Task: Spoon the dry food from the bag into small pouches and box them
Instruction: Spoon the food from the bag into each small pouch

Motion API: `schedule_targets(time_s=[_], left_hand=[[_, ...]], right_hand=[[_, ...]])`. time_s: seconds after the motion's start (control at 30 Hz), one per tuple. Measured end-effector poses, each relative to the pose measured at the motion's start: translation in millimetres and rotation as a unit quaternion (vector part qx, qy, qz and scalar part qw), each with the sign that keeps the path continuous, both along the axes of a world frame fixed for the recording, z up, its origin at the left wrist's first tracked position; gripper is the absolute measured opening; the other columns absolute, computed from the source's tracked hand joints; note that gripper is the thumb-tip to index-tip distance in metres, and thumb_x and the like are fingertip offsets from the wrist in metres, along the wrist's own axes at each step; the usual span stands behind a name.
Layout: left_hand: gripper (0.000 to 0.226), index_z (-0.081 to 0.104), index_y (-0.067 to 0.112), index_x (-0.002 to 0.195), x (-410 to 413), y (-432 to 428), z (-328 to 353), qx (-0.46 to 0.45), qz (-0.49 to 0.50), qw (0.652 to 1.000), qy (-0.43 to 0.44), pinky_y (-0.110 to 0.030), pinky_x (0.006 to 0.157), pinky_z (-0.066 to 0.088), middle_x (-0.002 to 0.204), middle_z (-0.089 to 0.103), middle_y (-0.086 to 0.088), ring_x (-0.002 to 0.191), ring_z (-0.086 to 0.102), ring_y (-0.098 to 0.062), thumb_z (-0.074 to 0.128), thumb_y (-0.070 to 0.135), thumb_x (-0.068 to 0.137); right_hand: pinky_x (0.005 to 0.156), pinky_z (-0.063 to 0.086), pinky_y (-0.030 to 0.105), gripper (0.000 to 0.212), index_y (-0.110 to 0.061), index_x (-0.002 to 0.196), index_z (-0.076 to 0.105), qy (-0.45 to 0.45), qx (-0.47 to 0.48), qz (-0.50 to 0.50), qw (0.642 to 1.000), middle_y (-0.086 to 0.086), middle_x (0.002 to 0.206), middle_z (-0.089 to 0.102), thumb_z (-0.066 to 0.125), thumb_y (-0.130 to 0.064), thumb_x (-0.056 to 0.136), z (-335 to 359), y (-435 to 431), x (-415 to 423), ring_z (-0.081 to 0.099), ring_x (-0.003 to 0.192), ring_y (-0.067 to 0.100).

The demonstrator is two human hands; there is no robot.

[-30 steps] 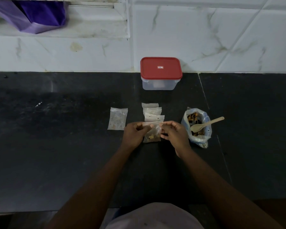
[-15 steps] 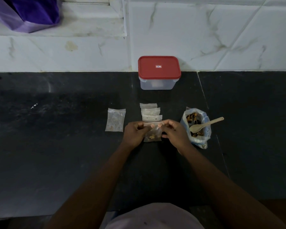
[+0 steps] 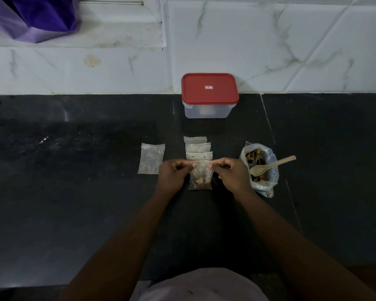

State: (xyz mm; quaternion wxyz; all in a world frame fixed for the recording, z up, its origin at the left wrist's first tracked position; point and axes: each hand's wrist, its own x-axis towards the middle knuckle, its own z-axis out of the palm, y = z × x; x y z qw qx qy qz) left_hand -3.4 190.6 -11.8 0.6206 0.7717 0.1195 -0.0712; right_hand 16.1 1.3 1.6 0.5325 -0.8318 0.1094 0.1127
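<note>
Black stone counter (image 3: pixel 74 203), white veined wall tiles (image 3: pixel 291 40) behind, left hand (image 3: pixel 174 174) and right hand (image 3: pixel 232 177) pinching one small pouch (image 3: pixel 200 181)

Box (image 3: pixel 210 95) behind pouches (image 3: pixel 198 148); bag (image 3: pixel 259 170) right w/ spoon (image 3: pixel 269 166) in.

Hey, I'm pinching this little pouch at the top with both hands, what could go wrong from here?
1. The left hand and right hand pinch only the top edge of the pouch; if it isn't fully sealed, food may spill onto the counter.
2. The spoon rests in the open bag; your right wrist could knock it over.
3. The box has its red lid on, so boxing needs a free hand.
</note>
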Motion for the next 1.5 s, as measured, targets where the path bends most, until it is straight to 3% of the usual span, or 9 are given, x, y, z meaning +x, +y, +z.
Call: schedule_targets(time_s=[0.17,0.4,0.53,0.67,0.8,1.0,1.23,1.37,1.5], left_hand=[[0.007,0.079,0.02,0.098,0.6,-1.2,4.2,0.001,0.01,1.0,0.002,-0.014,0.072,0.056,0.091,0.078,0.011,0.084,0.073,0.002,0.075,0.019,0.092],[0.015,0.075,0.021,0.103,0.2,3.1,13.2,-0.02,0.056,0.998,0.016,-0.022,0.07,0.061,0.097,0.078,0.004,0.088,0.075,-0.007,0.075,0.012,0.091],[0.014,0.074,0.025,0.106,-1.1,12.8,18.1,0.051,0.08,0.995,-0.01,-0.021,0.083,0.059,0.1,0.074,0.013,0.09,0.07,0.002,0.072,0.018,0.094],[0.026,0.07,0.025,0.117,0.1,31.2,18.3,0.181,0.101,0.978,-0.023,-0.031,0.089,0.057,0.121,0.067,0.006,0.104,0.064,-0.004,0.074,0.026,0.092],[0.038,0.063,0.02,0.127,2.9,52.7,22.8,0.226,0.137,0.964,0.007,-0.04,0.091,0.057,0.132,0.054,-0.001,0.117,0.058,-0.017,0.073,0.022,0.091],[0.052,0.052,0.012,0.14,9.3,79.6,26.0,0.224,0.145,0.959,0.1,-0.023,0.081,0.046,0.143,0.045,-0.01,0.124,0.055,-0.023,0.073,0.017,0.092],[0.063,0.045,0.009,0.149,15.6,96.0,19.6,0.192,0.121,0.962,0.15,-0.028,0.088,0.05,0.145,0.051,-0.013,0.124,0.057,-0.024,0.069,0.012,0.091],[0.053,0.05,0.008,0.146,17.2,97.1,20.6,0.144,0.122,0.97,0.154,-0.021,0.073,0.048,0.124,0.064,-0.004,0.098,0.059,-0.011,0.062,0.004,0.094],[0.019,0.068,0.022,0.109,16.3,96.1,21.3,0.089,0.147,0.97,0.171,-0.025,0.069,0.05,0.091,0.063,0.006,0.093,0.061,-0.016,0.06,0.011,0.096]], right_hand=[[0.072,0.053,0.019,0.01,-0.023,0.097,0.08,0.002,0.003,-0.013,1.0,-0.014,0.086,0.075,0.081,-0.024,0.087,2.4,-0.1,1.2,0.067,0.078,-0.01],[0.076,0.06,0.031,0.02,-0.023,0.104,0.077,0.011,0.03,-0.018,0.999,-0.008,0.092,0.075,0.08,-0.018,0.085,11.0,3.4,2.9,0.072,0.089,0.01],[0.073,0.051,0.013,0.02,-0.024,0.104,0.075,-0.132,-0.06,-0.016,0.989,-0.011,0.097,0.069,0.079,-0.019,0.085,22.1,13.1,-0.3,0.063,0.084,0.004],[0.069,0.049,0.012,0.012,-0.023,0.096,0.073,-0.203,-0.057,0.056,0.976,-0.013,0.094,0.067,0.075,-0.014,0.087,40.9,40.0,-5.9,0.062,0.081,0.004],[0.077,0.054,0.012,0.017,-0.021,0.107,0.077,-0.125,-0.016,0.115,0.985,-0.012,0.099,0.073,0.071,-0.015,0.093,44.4,75.9,-4.0,0.068,0.086,-0.001],[0.093,0.059,0.032,0.04,-0.015,0.134,0.064,0.059,0.002,0.134,0.989,0.0,0.122,0.072,0.064,-0.013,0.094,22.7,129.6,16.5,0.069,0.106,0.012],[0.087,0.056,0.033,0.04,-0.017,0.128,0.065,0.121,-0.044,0.101,0.987,0.0,0.116,0.071,0.063,-0.016,0.089,-1.7,157.1,29.0,0.066,0.105,0.018],[0.08,0.057,0.033,0.029,-0.019,0.119,0.069,0.151,-0.008,0.078,0.985,0.0,0.107,0.072,0.061,-0.015,0.09,-3.4,161.7,30.9,0.067,0.095,0.016],[0.082,0.063,0.037,0.027,-0.025,0.116,0.073,0.162,0.029,0.058,0.985,-0.001,0.105,0.074,0.065,-0.025,0.09,-9.0,163.3,30.3,0.069,0.093,0.016]])
